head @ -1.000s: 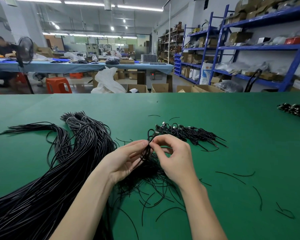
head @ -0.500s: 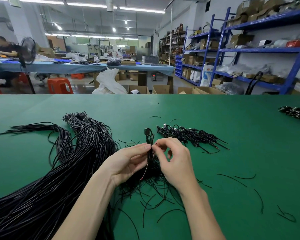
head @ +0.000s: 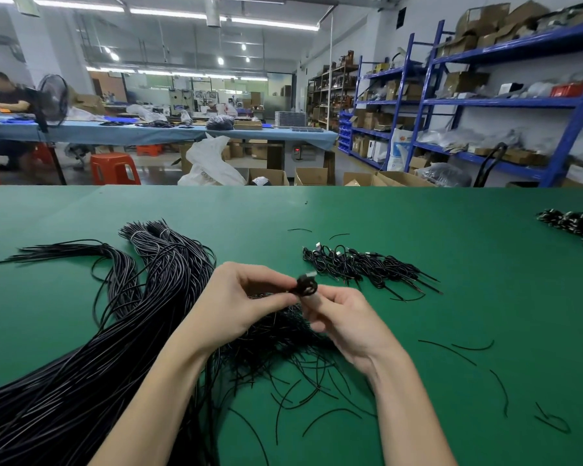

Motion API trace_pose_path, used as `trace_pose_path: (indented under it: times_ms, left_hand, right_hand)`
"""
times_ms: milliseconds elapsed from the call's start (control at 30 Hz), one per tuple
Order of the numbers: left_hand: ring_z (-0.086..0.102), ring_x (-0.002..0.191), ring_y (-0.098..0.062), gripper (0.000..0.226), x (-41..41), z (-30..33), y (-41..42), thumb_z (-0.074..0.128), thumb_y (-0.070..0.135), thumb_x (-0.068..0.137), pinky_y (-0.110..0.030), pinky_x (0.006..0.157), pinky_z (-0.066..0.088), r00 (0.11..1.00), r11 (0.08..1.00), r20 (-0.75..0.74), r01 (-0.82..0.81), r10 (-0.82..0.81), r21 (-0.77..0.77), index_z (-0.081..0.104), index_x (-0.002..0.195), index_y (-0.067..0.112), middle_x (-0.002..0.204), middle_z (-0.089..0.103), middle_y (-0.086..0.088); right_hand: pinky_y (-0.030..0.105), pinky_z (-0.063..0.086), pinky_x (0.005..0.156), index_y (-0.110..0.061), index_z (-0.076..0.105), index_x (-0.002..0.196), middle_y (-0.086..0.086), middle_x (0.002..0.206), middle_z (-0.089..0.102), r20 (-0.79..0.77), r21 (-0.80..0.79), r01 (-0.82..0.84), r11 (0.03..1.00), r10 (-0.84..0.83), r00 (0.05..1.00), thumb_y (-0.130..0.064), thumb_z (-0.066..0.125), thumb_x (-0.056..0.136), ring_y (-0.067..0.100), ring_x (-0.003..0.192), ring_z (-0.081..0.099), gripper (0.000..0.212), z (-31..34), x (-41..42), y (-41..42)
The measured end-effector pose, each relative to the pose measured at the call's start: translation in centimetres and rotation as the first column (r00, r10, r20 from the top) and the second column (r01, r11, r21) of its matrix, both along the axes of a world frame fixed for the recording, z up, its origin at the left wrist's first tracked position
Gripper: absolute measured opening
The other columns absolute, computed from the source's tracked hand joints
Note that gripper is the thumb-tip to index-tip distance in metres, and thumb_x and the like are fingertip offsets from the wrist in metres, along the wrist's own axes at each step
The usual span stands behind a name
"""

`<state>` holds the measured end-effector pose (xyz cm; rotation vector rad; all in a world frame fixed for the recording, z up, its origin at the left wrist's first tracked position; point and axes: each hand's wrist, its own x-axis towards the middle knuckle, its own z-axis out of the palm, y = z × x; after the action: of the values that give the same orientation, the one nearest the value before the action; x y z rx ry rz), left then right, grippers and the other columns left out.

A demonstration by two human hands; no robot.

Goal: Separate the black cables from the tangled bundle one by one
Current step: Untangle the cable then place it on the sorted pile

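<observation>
A coiled black cable [head: 306,286] is pinched between left hand [head: 239,302] and right hand [head: 345,326], directly above the tangled bundle [head: 283,344] near the surface's [head: 418,223] near edge.

Long cable bundle [head: 81,364]: cut off at left and bottom edges. Tangled bundle [head: 283,341]: partly hidden behind both hands.

Cable [head: 306,286] now coiled tight btwn both hands; right hand [head: 345,326] turned palm-up.
</observation>
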<state>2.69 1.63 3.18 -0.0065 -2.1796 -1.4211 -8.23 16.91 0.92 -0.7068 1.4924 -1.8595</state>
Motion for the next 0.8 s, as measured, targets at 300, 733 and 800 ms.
trace_pose_path:
  times_ms: [300,733,800]
  left_hand:
    - [0.073,0.083,-0.005,0.022,-0.6,-0.6,-0.2,0.085,0.017,0.078,-0.015,0.078,0.055,0.971,0.985,0.182,-0.165,0.154,0.048,0.080,0.099,0.023,0.085,0.078,0.009]
    - [0.066,0.061,-0.010,0.023,-0.9,-0.9,-0.2,0.080,0.018,0.066,-0.020,0.051,0.053,0.903,0.558,0.356,-0.172,-0.240,0.812,0.077,0.087,0.009,0.078,0.073,-0.006]
    - [0.067,0.060,-0.010,0.026,-0.9,-1.1,-0.3,0.080,0.019,0.066,-0.020,0.049,0.053,0.904,0.568,0.353,-0.162,-0.242,0.807,0.077,0.090,0.009,0.081,0.074,-0.006]
  right_hand:
    - [0.017,0.049,0.049,-0.013,0.074,0.100,-0.002,0.081,0.076,0.210,0.144,0.047,0.988,-0.077,0.975,-0.018,0.067,0.096,0.008,0.062,0.064,0.009,-1.3,0.5,-1.1]
    - [0.011,0.046,0.057,-0.040,0.079,0.078,-0.022,0.076,0.074,-0.716,0.024,0.378,0.926,-0.248,0.653,-0.035,0.084,0.080,0.009,0.064,0.062,0.007,0.7,0.7,0.2]
    - [0.008,0.045,0.062,-0.037,0.080,0.078,-0.026,0.077,0.073,-0.727,-0.012,0.399,0.917,-0.282,0.626,-0.033,0.084,0.080,0.004,0.068,0.065,0.007,0.7,0.9,0.0]
